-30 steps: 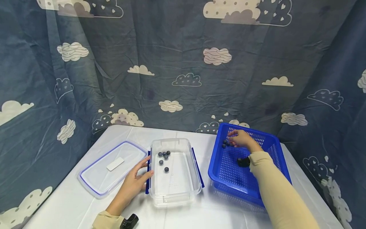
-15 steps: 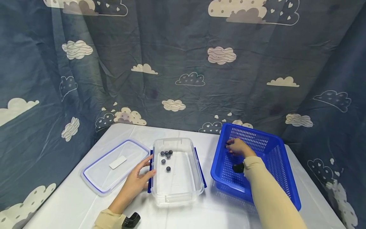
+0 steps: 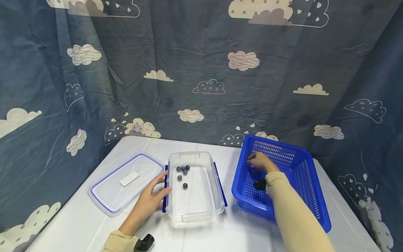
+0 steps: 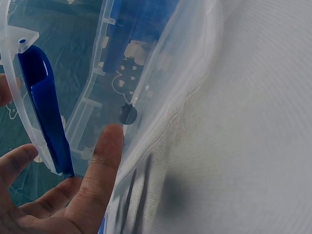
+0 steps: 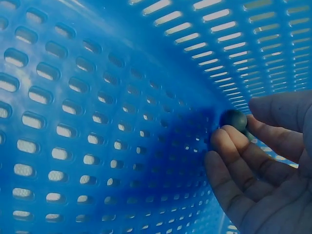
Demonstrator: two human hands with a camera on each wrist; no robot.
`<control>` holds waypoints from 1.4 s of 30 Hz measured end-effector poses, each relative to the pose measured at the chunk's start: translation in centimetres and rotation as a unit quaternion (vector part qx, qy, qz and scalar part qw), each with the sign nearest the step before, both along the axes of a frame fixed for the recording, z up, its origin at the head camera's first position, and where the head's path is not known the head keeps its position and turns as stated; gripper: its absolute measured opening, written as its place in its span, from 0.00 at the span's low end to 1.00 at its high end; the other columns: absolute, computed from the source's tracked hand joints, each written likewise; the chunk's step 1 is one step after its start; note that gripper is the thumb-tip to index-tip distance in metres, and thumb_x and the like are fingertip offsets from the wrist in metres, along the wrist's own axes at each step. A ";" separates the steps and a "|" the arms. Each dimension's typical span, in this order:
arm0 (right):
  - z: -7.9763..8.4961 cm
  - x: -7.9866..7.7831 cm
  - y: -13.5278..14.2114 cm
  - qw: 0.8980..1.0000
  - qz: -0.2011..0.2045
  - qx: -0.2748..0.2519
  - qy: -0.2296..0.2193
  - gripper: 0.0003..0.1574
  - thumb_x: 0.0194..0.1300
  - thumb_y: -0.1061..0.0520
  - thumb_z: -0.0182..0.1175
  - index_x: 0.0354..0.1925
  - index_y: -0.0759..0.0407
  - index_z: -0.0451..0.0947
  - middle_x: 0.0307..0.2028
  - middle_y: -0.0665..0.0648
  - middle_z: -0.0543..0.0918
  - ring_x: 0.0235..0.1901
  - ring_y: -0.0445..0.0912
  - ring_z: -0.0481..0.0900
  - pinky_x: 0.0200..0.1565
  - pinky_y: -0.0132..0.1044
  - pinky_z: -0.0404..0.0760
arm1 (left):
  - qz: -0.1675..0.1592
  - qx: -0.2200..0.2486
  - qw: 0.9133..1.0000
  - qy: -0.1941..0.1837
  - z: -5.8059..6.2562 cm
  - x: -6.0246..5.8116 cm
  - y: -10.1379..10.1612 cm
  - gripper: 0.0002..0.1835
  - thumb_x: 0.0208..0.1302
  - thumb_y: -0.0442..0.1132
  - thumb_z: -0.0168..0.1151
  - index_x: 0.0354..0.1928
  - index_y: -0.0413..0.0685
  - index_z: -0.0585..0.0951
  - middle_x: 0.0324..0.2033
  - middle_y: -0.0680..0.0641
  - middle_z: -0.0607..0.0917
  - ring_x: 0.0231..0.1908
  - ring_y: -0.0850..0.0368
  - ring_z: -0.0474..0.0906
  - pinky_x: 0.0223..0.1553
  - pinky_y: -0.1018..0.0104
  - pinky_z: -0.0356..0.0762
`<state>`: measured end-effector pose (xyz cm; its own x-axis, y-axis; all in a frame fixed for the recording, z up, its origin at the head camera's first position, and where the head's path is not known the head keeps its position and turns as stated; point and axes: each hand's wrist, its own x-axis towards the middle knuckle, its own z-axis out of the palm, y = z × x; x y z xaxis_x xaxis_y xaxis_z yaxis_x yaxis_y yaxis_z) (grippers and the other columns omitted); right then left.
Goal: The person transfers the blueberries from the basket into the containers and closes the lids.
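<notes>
1. The right hand point(image 3: 259, 161) reaches down into the far-left corner of the blue basket, its fingers bent and gathered round a dark berry point(image 5: 234, 119) that sits at the fingertips. Whether the berry is lifted off the plastic is not clear.
2. The left hand point(image 3: 148, 199) rests against the left side of the clear container, with its thumb at the rim and its other fingers spread, fairly straight, along the outside by a blue latch point(image 3: 164, 204).
3. Each arm wears a pale yellow sleeve point(image 3: 292, 206) and a black wrist device point(image 3: 145, 242).
4. The blue basket point(image 3: 256, 207) has slotted walls and a perforated floor; it stands to the right of the container, apart from it.
5. The clear container point(image 3: 198, 201) is uncovered. Inside are six loose berries point(image 3: 185, 172): four clustered toward the far left, one a little nearer, and one nearer again.
6. Just left of the container lies the clear lid point(image 3: 108, 190), flat, edged by a blue seal, with a white label point(image 3: 129, 178) on it.
7. All of these are on a white-covered tabletop point(image 3: 226, 239).
8. Behind and at both sides hangs dark blue fabric point(image 3: 195, 38) printed with pale clouds.
</notes>
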<state>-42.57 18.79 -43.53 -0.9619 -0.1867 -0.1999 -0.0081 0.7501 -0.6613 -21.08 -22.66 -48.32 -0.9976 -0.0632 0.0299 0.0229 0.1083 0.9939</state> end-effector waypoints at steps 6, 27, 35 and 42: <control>-0.4 -0.5 0.4 1.000 -0.001 0.008 0.007 0.19 0.77 0.64 0.55 0.59 0.77 0.76 0.31 0.54 0.79 0.32 0.43 0.78 0.37 0.32 0.82 | -0.001 0.003 1.000 -0.001 0.0 -0.1 0.0 0.37 0.73 0.43 0.70 0.81 0.63 0.69 0.75 0.34 0.69 0.49 0.47 0.89 0.41 0.55 0.94; 1.6 0.1 1.0 0.999 0.036 -0.008 0.034 0.13 0.76 0.63 0.60 0.50 0.76 0.78 0.25 0.53 0.79 0.27 0.41 0.76 0.30 0.29 0.79 | 0.006 -0.011 1.000 -0.005 0.2 0.1 0.1 0.36 0.74 0.43 0.70 0.81 0.64 0.69 0.75 0.34 0.69 0.50 0.47 0.88 0.41 0.57 0.94; 2.0 0.4 0.8 0.999 0.024 0.005 0.041 0.16 0.78 0.59 0.61 0.53 0.73 0.77 0.28 0.53 0.79 0.30 0.42 0.77 0.34 0.31 0.83 | 0.004 -0.009 1.000 -0.002 0.1 0.1 0.1 0.36 0.74 0.43 0.70 0.81 0.63 0.69 0.75 0.34 0.69 0.51 0.46 0.88 0.41 0.56 0.94; 2.5 0.8 1.0 0.997 0.037 -0.001 0.063 0.13 0.76 0.61 0.62 0.49 0.73 0.78 0.27 0.53 0.79 0.28 0.41 0.77 0.32 0.30 0.83 | 0.002 -0.006 1.000 0.000 0.0 0.1 0.1 0.37 0.74 0.44 0.70 0.81 0.63 0.69 0.75 0.35 0.69 0.51 0.45 0.88 0.42 0.56 0.94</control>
